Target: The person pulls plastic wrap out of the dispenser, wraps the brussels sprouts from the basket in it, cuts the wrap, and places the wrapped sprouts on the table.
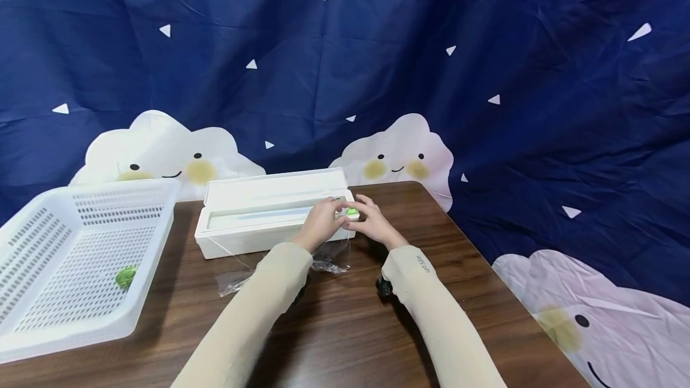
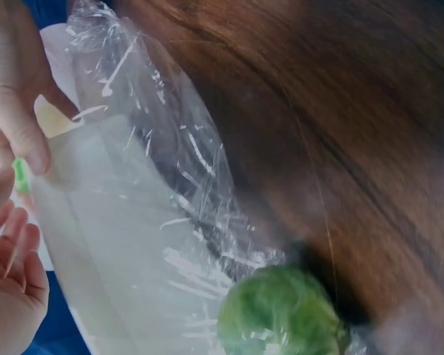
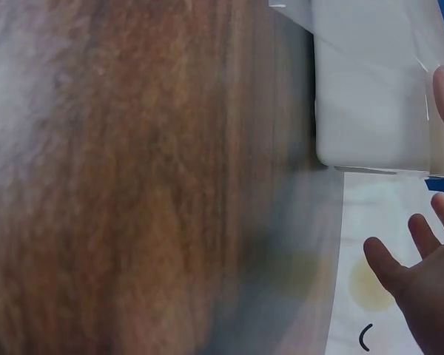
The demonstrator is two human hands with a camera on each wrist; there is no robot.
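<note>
A long white plastic wrap box (image 1: 248, 243) stands with its lid (image 1: 277, 189) raised. A small green slide cutter (image 1: 352, 211) sits at its right end. My right hand (image 1: 374, 224) grips that end, thumb at the front edge and index finger arching over the top; its other fingers spread apart. My left hand (image 1: 321, 224) reaches over the front, fingertips right beside the cutter; I cannot tell whether they pinch it. Clear plastic film (image 2: 181, 140) hangs down the box's front. A small round green cabbage (image 2: 281, 314) lies by the box, hidden from the head view.
A white perforated basket (image 1: 153, 244) stands on the left with a green leafy vegetable (image 1: 126, 276) inside. The brown wooden table (image 1: 345, 340) extends in front of the box. A blue curtain with printed clouds (image 1: 302, 76) hangs right behind the table.
</note>
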